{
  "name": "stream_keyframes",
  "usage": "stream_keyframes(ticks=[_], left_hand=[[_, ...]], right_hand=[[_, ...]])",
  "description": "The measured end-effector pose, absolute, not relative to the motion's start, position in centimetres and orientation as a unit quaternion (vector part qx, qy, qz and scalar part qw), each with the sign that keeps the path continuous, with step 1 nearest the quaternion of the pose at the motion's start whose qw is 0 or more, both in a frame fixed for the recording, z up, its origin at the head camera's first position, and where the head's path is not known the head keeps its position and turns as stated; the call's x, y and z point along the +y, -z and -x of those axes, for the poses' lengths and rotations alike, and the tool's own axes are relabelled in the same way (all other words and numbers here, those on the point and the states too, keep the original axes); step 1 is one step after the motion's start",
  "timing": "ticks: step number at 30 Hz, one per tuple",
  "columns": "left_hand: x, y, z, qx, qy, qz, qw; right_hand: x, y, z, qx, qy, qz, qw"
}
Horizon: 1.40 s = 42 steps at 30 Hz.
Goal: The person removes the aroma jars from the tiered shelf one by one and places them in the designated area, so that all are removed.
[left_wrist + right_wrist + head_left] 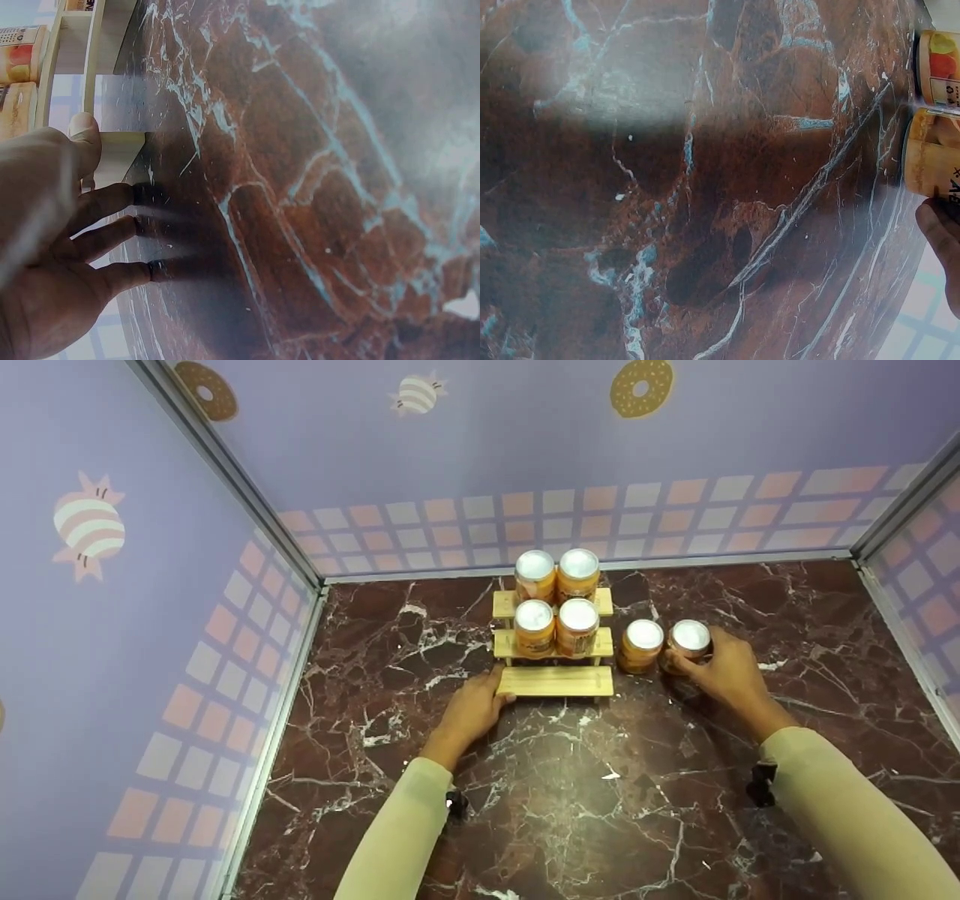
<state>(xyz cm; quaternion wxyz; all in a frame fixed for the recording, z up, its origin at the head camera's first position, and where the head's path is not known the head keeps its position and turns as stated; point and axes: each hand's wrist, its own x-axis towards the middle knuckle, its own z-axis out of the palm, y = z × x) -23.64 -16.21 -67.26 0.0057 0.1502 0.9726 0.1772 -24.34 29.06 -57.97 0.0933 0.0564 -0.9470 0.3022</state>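
Note:
A three-step wooden rack [556, 682] stands near the back wall, its lowest step bare. On its middle step are two orange jars with whitish lids, the left one [535, 628] beside the right one [577, 628]. Two more, a left jar [535, 576] and a right jar [577, 574], stand on the top step. My left hand [472, 703] grips the left end of the lowest step with thumb and finger. To the rack's right, my right hand [726, 666] holds an upright jar [689, 639] from its right side. Another jar [641, 646] stands just left of that one.
The dark marbled tabletop [570, 810] spreads out in front of the rack. A purple patterned wall [480, 457] rises close behind it, with side walls at left and right. Metal strips [270, 735] run along the table's edges.

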Motion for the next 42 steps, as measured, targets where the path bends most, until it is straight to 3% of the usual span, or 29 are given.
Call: stream_keyframes(ticks=[24, 42], left_hand=[[-16.4, 67.0, 24.1, 0.974, -0.171, -0.147, 0.014], [-16.2, 66.7, 23.5, 0.969, -0.199, -0.147, 0.020]], right_hand=[[29.2, 56.7, 24.6, -0.946, -0.309, -0.069, 0.073], [28.1, 55.1, 24.3, -0.953, -0.275, -0.082, 0.098]])
